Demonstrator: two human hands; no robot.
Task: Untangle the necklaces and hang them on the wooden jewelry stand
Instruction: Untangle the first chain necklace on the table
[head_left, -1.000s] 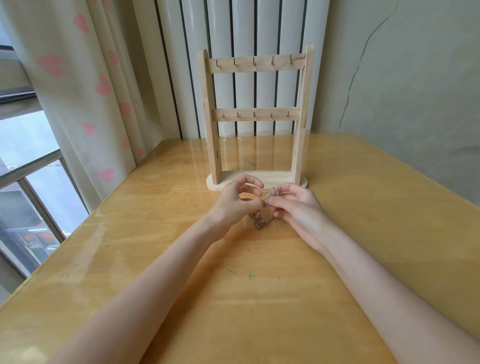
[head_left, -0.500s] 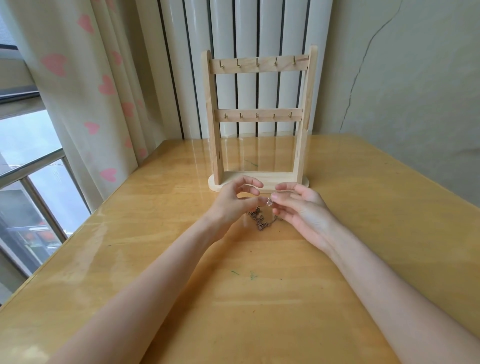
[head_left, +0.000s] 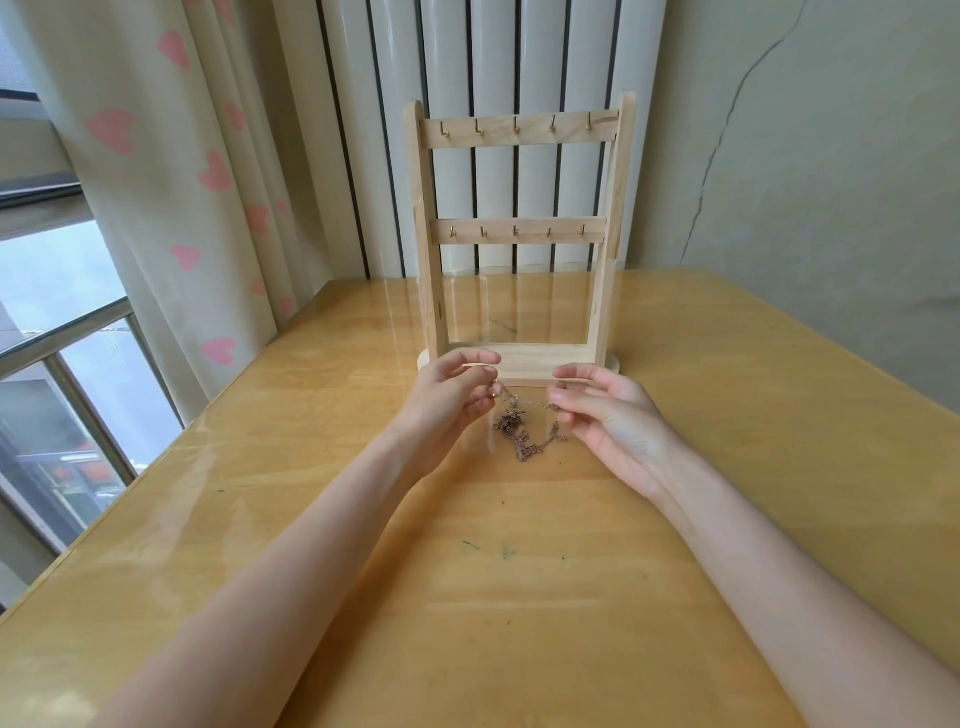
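I see soft daylight entering from the window (head_left: 62, 322) at left, laying pale glare across the glossy table (head_left: 260, 467) and faint shadows under the forearms. Wide-angle distortion bends my frame's edges; the fine chain (head_left: 519, 431) resolves poorly.

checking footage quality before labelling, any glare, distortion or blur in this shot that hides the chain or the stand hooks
Head view: wide-angle bending bows the curtain and table edges; window light lays glare streaks on the glossy table, none over the necklaces; the fine chain links are too small to separate; the hooks on the wooden stand read clearly; both hands, left hand and right hand, look sharp.
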